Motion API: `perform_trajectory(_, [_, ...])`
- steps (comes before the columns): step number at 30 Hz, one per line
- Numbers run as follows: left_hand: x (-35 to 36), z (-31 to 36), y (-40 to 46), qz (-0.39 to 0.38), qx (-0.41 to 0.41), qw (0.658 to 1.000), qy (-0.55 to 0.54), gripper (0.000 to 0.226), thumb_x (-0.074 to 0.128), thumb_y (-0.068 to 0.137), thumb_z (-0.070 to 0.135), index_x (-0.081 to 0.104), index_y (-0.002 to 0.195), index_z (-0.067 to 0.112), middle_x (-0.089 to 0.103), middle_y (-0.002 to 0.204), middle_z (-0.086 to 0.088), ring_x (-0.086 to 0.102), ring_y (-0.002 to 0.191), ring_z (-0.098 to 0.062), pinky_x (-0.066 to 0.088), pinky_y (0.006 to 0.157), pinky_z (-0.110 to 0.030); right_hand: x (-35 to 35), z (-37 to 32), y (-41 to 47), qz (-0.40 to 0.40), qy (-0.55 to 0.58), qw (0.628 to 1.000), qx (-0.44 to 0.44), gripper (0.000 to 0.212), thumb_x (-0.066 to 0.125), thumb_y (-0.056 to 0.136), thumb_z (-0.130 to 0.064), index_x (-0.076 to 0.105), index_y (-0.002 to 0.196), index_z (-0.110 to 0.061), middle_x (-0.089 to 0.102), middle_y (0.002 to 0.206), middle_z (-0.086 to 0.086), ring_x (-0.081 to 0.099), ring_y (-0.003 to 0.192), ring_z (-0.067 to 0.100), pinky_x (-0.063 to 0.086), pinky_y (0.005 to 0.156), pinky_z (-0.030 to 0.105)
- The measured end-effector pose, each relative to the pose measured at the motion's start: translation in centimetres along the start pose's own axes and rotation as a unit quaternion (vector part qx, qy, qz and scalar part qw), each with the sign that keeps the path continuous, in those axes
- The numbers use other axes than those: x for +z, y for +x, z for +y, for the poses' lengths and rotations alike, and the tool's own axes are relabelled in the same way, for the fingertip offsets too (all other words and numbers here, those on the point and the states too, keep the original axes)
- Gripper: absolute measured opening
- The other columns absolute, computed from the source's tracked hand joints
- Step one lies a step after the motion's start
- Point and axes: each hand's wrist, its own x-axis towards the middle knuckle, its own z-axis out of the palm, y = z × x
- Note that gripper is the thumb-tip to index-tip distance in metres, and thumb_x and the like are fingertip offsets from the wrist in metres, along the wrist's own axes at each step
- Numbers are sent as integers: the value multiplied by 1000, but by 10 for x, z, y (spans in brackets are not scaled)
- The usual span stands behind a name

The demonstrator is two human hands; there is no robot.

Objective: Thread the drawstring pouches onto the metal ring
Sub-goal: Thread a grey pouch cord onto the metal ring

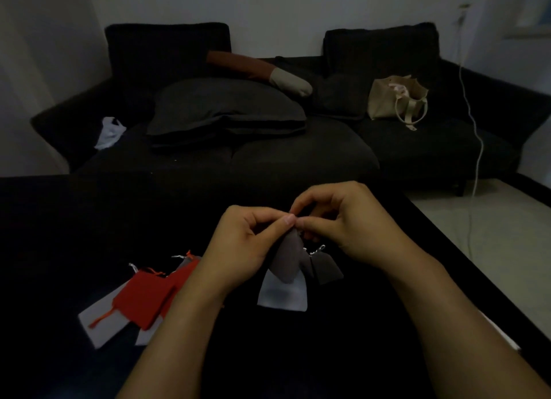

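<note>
Red pouches (149, 294) lie left of both hands (238, 243) (346, 219) pinching the grey pouch (287, 261) top.

left hand (243, 243): fingers curled, thumb pinching | right hand (343, 222): fingers curled, fingertips meeting left thumb

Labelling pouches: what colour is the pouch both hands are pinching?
Grey pouch, pinched at its top; head view, though dim.

Metal ring hidden behind pinching fingers (310, 224).
</note>
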Motion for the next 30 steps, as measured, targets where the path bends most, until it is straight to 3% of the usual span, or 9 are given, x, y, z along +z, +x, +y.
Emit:
perform_trajectory(4, [-5,-4,0,-30,-8,997,66,12,68,88,16,79,93,16,78,87,5,73,87,-8,56,79,-24,1,-1,-1,-40,-82,996,2,10,76,84,-20,71,84,-28,71,66,-3,69,61,3,61,64,33])
perform_trajectory(10, [-9,1,-3,-100,-46,990,85,20,58,96,15,77,102,15,77,94,3,72,95,-9,55,89,-31,-1,-1,0,-100,-106,989,13,10,68,89,-19,66,87,-28,71,76,2,69,66,8,60,65,31])
perform_trajectory(13, [-11,0,-4,-112,-53,988,88,19,60,95,13,77,101,14,78,94,1,72,95,-10,56,87,-31,2,-1,0,-124,-110,986,13,7,66,91,-19,63,89,-25,68,74,2,66,65,8,55,59,26])
perform_trajectory(17, [-10,5,-5,-24,-74,994,-75,11,70,79,11,79,85,11,78,84,-7,73,81,-12,53,70,-18,-1,-4,-3,-126,65,990,17,6,59,94,-7,54,93,-4,57,63,8,50,54,13,40,50,17])
perform_trajectory(21, [-5,15,-6,5,-113,963,-245,16,66,70,11,75,80,3,75,75,-10,72,68,-13,53,58,-16,-1,-8,-3,-150,246,957,37,4,52,97,-6,48,95,-7,46,61,9,36,53,12,28,47,17])
perform_trajectory(27, [-6,15,-6,18,-137,949,-284,15,71,65,8,76,78,9,75,74,-12,72,66,-15,55,58,-19,-1,-6,-4,-150,296,942,51,3,53,97,-8,50,99,-9,49,62,4,40,55,10,29,51,20])
perform_trajectory(30, [-7,15,-6,21,-135,944,-299,29,69,64,3,73,92,8,75,75,-11,73,68,-14,55,60,-18,-3,-5,-3,-123,278,952,50,9,59,93,-9,57,102,-9,58,65,8,46,57,14,35,52,21])
